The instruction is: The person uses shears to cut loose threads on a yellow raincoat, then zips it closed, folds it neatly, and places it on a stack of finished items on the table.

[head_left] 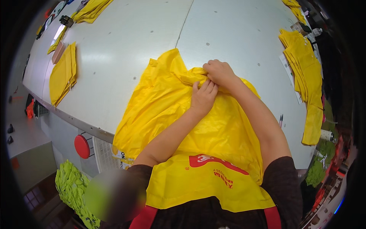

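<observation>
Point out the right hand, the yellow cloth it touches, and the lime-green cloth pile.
Right hand (221, 73): head view, back of the hand.
Yellow cloth (162, 108): head view, wrinkled left part.
Lime-green cloth pile (73, 187): head view, around its middle.

Yellow cloth stacks (304, 68) on a wide worktable (114, 38) suggest a garment workshop.

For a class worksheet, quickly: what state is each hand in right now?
Left hand: fingers extended on the yellow fabric; whether it grips cannot be told.
Right hand: closed, fingers curled, holding a fold of the same fabric.
</observation>
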A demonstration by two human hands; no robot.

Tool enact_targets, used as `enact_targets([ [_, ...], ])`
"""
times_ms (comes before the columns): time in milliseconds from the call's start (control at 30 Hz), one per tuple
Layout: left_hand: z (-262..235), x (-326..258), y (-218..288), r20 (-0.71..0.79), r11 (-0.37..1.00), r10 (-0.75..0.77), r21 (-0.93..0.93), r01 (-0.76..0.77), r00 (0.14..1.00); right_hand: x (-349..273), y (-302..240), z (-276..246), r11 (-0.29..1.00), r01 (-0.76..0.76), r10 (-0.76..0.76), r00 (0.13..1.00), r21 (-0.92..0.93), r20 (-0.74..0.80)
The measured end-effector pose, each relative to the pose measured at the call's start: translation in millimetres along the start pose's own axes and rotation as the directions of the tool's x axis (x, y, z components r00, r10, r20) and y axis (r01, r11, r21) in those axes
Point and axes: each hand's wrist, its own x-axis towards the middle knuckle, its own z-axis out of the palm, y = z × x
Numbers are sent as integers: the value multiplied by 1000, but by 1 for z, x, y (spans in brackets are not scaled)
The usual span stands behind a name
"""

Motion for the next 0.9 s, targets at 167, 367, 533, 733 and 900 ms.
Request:
enact_targets([
  [167,-4,-6,4,35,995,-79,-52,80,996,32,-15,6,977,211,-212,976,12,60],
  [367,-4,0,0,44,993,-20,-115,25,999,49,-17,18,879,-94,92,995,468,25],
  [533,-12,15,-17,140,972,11,-234,22,990,29,-34,3,797,15,98,983,604,-155],
  [733,-11,32,-33,227,960,54,-281,13,972,-2,5,-8,939,-104,119,992,329,-27],
  [900,-12,38,-23,262,981,10,-191,42,965,-34,32,-30,927,-376,349,875,17,336],
])
